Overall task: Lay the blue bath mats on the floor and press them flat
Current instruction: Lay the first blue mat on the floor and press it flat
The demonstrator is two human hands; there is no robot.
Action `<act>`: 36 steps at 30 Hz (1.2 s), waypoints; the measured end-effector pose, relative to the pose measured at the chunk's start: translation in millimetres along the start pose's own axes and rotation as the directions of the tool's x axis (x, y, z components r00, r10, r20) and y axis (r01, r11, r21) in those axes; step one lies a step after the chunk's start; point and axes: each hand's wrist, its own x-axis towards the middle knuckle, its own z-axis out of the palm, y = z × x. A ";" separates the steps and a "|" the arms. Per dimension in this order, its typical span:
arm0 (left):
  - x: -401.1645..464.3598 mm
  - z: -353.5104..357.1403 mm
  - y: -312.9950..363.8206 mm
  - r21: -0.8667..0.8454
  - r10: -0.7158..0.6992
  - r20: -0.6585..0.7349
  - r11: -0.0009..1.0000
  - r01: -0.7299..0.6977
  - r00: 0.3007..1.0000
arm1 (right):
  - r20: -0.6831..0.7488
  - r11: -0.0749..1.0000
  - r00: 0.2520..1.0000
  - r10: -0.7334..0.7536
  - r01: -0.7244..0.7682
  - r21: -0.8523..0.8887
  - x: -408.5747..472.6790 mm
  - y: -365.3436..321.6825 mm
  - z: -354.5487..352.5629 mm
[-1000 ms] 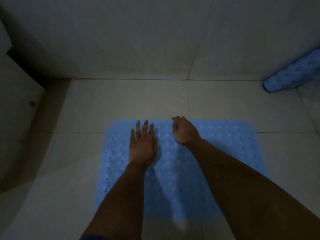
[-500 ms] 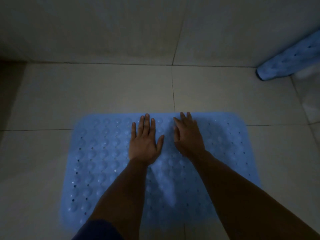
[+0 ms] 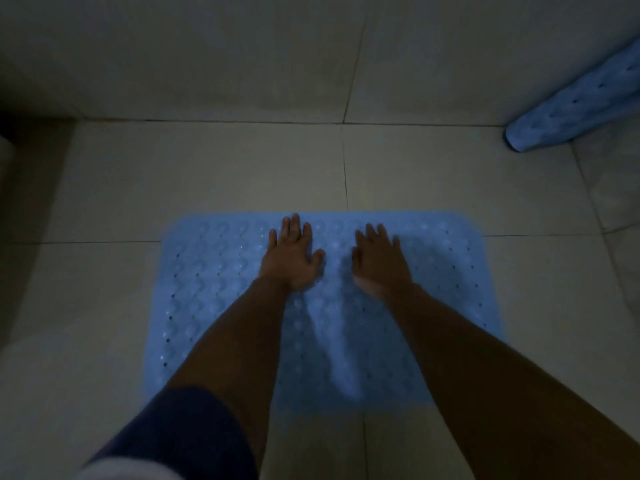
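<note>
- Since half a second ago both hands have drawn apart: left hand and right hand lay nearly side by side then; now a strip of bare mat shows between them. Right hand is blurred at the heel, so it looks to be in motion.
- Blue bath mat lies spread on the tiled floor, its far edge just short of the wall, one grout line passing under it.
- Left hand: palm down, fingers extended and slightly spread, thumb out, resting on the mat near its far edge. Nothing gripped.
- Right hand: also palm down, fingers extended, flat against the mat. Nothing gripped.
- Judgement: flat palms rather than a pinch suit the step, since the aim is to push the mat down against the tile, not to move it. Working outward from the middle would drive air and ripples toward the edges.
- A pale lengthwise streak runs down the mat between the forearms; cannot tell if it is a ridge or a reflection in this dim light.
- Second mat, rolled, leans in the right corner, well apart from the first, one end on the floor. Not yet laid.
- Judgement: task roughly midway; first mat down, being pressed; second untouched.
- Dark sleeve visible on the left upper arm.
</note>
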 end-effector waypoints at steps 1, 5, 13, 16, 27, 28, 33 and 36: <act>-0.7 -8.2 -1.5 0.011 -0.001 -0.012 1.000 0.001 1.000 | -0.021 1.000 1.000 -0.013 0.012 -0.021 4.6 -4.7 -5.4; -14.7 -8.3 -3.7 0.023 -0.111 -0.165 0.993 0.117 0.980 | -0.067 0.995 0.993 -0.101 0.100 -0.018 18.5 -31.8 -1.6; -14.3 24.8 -5.9 0.040 -0.073 -0.336 0.995 0.092 0.939 | -0.193 0.989 0.971 -0.141 0.129 -0.074 14.8 -28.6 64.0; -13.5 30.2 -8.1 0.052 -0.065 -0.324 0.995 0.086 0.944 | -0.240 0.988 0.958 -0.156 0.152 -0.036 13.9 -26.9 63.2; -6.3 23.1 -9.2 0.108 -0.045 -0.386 0.990 0.093 0.922 | -0.325 0.979 0.929 -0.176 0.200 0.040 15.5 -19.8 69.7; -7.8 23.5 -7.4 0.104 -0.046 -0.386 0.990 0.093 0.921 | -0.328 0.977 0.927 -0.183 0.207 0.040 16.1 -19.5 69.9; -28.9 26.6 -0.1 0.109 -0.027 -0.363 0.991 0.071 0.931 | -0.231 0.981 0.958 -0.172 0.187 0.043 15.1 -21.6 64.0; -46.3 17.0 1.3 0.155 -0.008 -0.352 0.986 0.067 0.936 | -0.043 0.967 0.984 -0.174 0.179 0.183 19.2 -21.0 35.1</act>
